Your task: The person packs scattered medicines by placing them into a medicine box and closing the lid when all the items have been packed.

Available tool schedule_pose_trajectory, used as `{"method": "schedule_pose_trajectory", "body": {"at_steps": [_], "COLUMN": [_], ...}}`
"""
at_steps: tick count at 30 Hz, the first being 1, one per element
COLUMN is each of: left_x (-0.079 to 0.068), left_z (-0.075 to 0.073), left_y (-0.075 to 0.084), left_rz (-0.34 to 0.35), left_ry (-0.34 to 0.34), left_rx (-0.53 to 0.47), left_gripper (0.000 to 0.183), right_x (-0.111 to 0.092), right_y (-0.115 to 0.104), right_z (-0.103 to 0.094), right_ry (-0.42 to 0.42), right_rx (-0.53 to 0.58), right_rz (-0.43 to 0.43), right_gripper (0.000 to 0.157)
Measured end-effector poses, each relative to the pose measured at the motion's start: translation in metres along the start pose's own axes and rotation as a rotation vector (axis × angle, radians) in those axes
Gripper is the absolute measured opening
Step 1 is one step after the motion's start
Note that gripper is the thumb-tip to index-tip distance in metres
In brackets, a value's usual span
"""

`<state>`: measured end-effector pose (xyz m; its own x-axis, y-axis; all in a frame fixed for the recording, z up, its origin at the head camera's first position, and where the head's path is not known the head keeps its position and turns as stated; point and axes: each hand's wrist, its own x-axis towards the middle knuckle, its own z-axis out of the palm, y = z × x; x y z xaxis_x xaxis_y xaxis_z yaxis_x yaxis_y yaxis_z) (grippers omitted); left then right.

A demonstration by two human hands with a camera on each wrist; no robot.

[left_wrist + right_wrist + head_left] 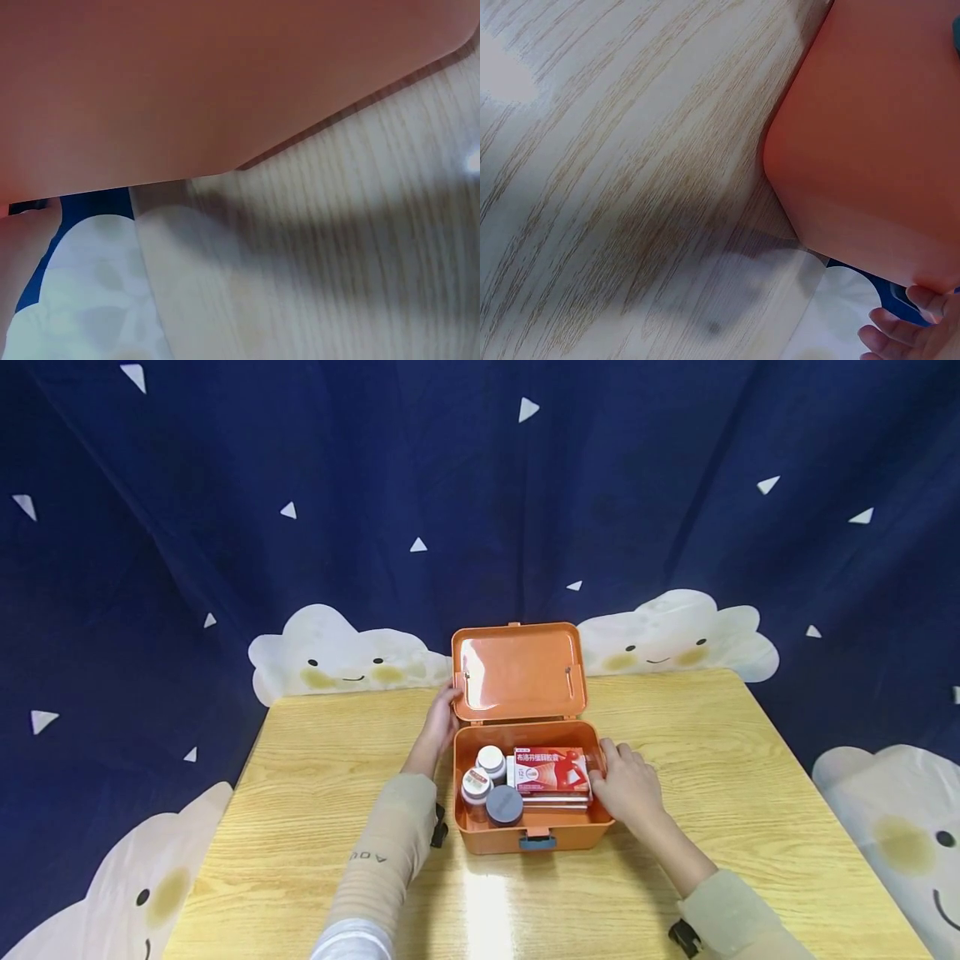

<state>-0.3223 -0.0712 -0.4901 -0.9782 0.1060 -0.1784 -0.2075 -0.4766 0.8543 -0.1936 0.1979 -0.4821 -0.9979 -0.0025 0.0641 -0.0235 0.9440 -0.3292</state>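
Observation:
An orange plastic storage box [487,841] stands on the table with its lid [520,668] raised at the back. My left hand [440,722] is at the lid's left edge, its fingertips curled over that edge. At the right rim, my right hand [628,785] holds the box, thumb over the inside and fingers outside. In the right wrist view those fingers [892,334] show spread beside the wall. Inside the box are a red-and-white medicine carton [551,771] on a stack of flat boxes, two white-capped bottles [491,760] and a grey-lidded jar [505,806].
The light wooden table [322,777] spreads to both sides and in front of the box. Behind it hangs a dark blue curtain [480,460] with white triangles and smiling clouds. A blue-grey latch [537,842] is on the box's front.

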Motion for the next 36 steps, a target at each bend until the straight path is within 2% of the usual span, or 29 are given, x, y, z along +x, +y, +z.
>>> {"method": "schedule_pose_trajectory", "body": {"at_steps": [3, 6, 18, 25, 36], "left_x": [0.002, 0.003, -0.006, -0.012, -0.021], "left_z": [0.001, 0.000, 0.004, 0.007, 0.010], "left_y": [0.001, 0.002, 0.011, 0.014, 0.018], "left_rz": [0.019, 0.033, 0.076, 0.129, 0.191], "left_ry": [-0.020, -0.021, -0.049, -0.061, -0.083], "left_rx": [-0.060, -0.066, -0.072, -0.048, -0.065], "left_gripper": [0.049, 0.049, 0.053, 0.055, 0.061], "right_x": [0.000, 0.000, 0.002, 0.001, -0.001], "right_y": [0.000, 0.001, 0.000, 0.001, 0.000], "right_z": [0.000, 0.000, 0.000, 0.000, 0.000], "right_ry": [0.003, 0.005, -0.018, -0.017, -0.007], "right_rx": [0.000, 0.000, -0.004, -0.003, 0.017], "right_rz": [-0.002, -0.003, 0.006, 0.012, 0.014], "right_gripper": [0.048, 0.048, 0.049, 0.049, 0.048]}}
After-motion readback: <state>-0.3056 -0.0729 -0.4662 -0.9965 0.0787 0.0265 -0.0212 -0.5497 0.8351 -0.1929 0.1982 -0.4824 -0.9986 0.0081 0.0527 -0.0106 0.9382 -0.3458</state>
